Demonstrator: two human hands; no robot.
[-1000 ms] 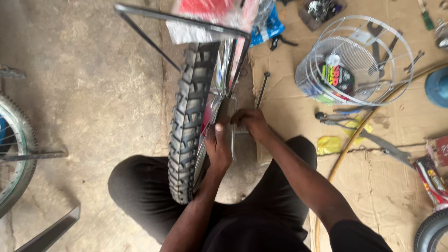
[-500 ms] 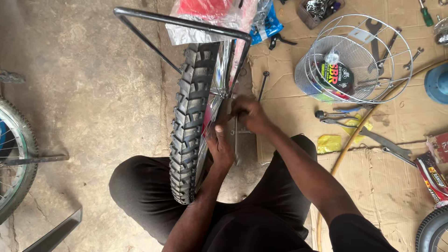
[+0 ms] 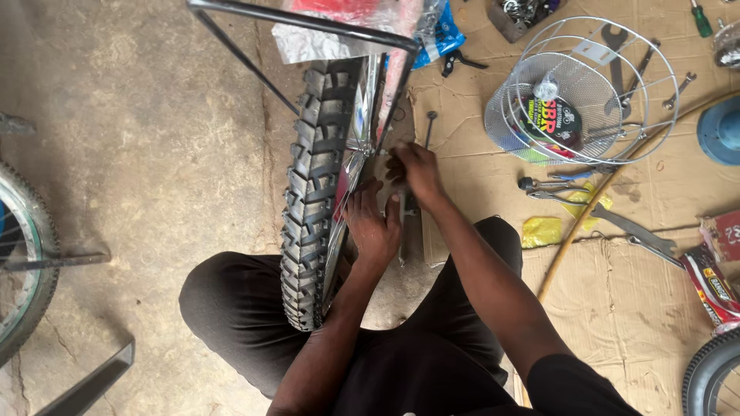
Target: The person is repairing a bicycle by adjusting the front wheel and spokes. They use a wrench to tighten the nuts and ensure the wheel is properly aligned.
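Wheel: knobby black tire [image 3: 312, 192] standing upright on the concrete, right between the person's knees, shiny rim facing the hands.
Left hand [image 3: 372, 225]: flat against the rim side, fingers spread, not clenched on anything.
Right hand [image 3: 415, 171]: at the hub area just beside the dark frame tube [image 3: 308, 23], fingers curled in (can't tell what they pinch).
Nearby: wire basket [image 3: 586, 92], wrenches [image 3: 574, 192] and a yellow rag [image 3: 542, 231] on the cardboard [image 3: 617, 308].
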